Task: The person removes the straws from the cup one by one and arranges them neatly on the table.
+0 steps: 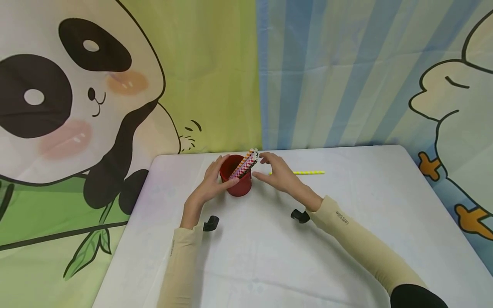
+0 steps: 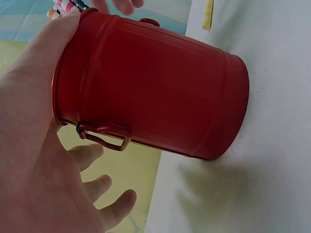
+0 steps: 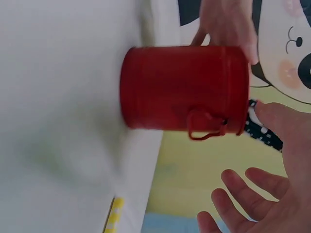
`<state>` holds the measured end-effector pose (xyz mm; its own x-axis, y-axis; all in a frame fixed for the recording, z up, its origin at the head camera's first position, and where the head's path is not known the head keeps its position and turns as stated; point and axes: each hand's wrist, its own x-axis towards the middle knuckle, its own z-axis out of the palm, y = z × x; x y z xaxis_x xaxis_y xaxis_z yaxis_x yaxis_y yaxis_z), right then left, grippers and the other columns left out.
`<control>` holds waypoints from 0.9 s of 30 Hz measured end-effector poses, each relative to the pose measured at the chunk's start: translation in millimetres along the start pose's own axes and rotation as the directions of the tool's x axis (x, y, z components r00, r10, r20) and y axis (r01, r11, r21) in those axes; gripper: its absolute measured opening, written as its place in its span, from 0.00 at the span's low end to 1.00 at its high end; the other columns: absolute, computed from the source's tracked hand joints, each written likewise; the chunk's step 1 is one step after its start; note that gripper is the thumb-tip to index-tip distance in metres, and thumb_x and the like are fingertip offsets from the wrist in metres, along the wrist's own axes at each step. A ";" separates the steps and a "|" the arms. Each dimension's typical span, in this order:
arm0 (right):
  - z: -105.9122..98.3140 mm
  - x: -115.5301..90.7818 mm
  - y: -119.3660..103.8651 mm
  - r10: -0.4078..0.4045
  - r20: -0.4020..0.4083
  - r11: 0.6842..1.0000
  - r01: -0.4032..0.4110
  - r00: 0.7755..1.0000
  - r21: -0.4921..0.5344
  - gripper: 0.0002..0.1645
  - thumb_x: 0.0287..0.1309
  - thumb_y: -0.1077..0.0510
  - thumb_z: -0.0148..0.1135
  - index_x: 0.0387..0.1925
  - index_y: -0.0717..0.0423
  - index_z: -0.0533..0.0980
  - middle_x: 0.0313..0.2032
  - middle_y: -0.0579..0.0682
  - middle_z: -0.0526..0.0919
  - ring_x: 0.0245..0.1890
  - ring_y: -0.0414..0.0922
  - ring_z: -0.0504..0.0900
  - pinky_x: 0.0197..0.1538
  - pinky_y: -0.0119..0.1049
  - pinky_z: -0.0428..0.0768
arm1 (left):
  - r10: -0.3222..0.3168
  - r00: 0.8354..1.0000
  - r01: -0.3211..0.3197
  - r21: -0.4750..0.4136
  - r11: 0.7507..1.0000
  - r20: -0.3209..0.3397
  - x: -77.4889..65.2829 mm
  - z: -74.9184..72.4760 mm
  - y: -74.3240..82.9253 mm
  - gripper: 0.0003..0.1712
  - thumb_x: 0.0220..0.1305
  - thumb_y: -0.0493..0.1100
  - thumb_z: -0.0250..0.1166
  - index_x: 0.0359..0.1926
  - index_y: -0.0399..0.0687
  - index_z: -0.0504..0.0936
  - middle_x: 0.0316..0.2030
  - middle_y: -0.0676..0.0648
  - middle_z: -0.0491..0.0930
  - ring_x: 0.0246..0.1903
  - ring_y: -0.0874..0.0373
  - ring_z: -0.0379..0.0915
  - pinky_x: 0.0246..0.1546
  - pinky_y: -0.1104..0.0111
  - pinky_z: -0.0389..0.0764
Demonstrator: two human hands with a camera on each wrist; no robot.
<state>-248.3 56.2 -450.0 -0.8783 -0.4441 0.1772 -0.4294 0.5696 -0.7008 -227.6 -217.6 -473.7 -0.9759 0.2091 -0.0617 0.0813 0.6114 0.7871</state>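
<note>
A red metal bucket with small side handles stands upright near the table's back edge. Several patterned paper straws, in orange, pink, red and black with white, lean in it and stick out at the upper right. My left hand holds the bucket at its rim, thumb at the near side and the other fingers round the left side. To the right, my right hand is beside the straw tops with spread, relaxed fingers and nothing gripped. In the right wrist view its thumb overlaps a black-and-white dotted straw.
A yellow-and-white straw lies flat on the white-covered table, partly behind my right hand. Behind the table hangs a printed cloth with a panda and stripes. A small black device sits at my right wrist.
</note>
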 end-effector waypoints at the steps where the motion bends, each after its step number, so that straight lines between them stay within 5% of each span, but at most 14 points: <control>1: -0.3 0.7 -3.6 0.010 -0.004 1.000 -0.010 1.000 0.023 0.42 0.61 0.42 0.68 0.69 0.58 0.65 0.59 0.59 0.78 0.62 0.57 0.75 0.65 0.54 0.73 | 0.002 1.000 -0.002 0.000 1.000 0.000 0.1 -0.1 0.1 0.52 0.55 0.72 0.68 0.75 0.85 0.49 0.81 0.52 0.39 0.80 0.47 0.29 0.70 0.32 0.51; 9: 2.6 8.5 -22.8 0.143 -0.017 0.972 -0.138 0.990 0.189 0.48 0.60 0.37 0.67 0.73 0.54 0.61 0.64 0.56 0.74 0.65 0.55 0.74 0.63 0.54 0.76 | 0.020 1.000 -0.020 -0.003 1.000 0.001 0.5 0.0 -1.8 0.52 0.56 0.70 0.68 0.76 0.84 0.49 0.81 0.51 0.40 0.80 0.46 0.29 0.71 0.32 0.49; 17: 6.7 20.0 -29.9 0.133 -0.079 0.957 -0.107 0.988 0.270 0.37 0.61 0.44 0.67 0.66 0.54 0.67 0.57 0.54 0.77 0.60 0.51 0.74 0.64 0.52 0.75 | 0.039 0.999 -0.039 -0.003 0.999 -0.002 1.4 -0.1 -1.8 0.52 0.57 0.69 0.68 0.77 0.81 0.49 0.81 0.51 0.41 0.80 0.46 0.31 0.71 0.32 0.49; 27: 14.4 25.7 -36.9 0.118 -0.118 0.942 -0.074 0.986 0.327 0.24 0.65 0.51 0.63 0.58 0.57 0.71 0.47 0.56 0.81 0.42 0.49 0.78 0.40 0.38 0.79 | 0.039 0.999 -0.039 0.006 0.999 0.003 2.4 -0.2 -3.1 0.52 0.59 0.67 0.68 0.77 0.80 0.49 0.81 0.51 0.40 0.80 0.44 0.30 0.72 0.33 0.47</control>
<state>-252.0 13.8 -429.5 -0.9416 -0.2889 0.1732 -0.2708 0.3434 -0.8993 -230.2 -219.1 -476.2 -0.9715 0.2349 -0.0330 0.1202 0.6073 0.7854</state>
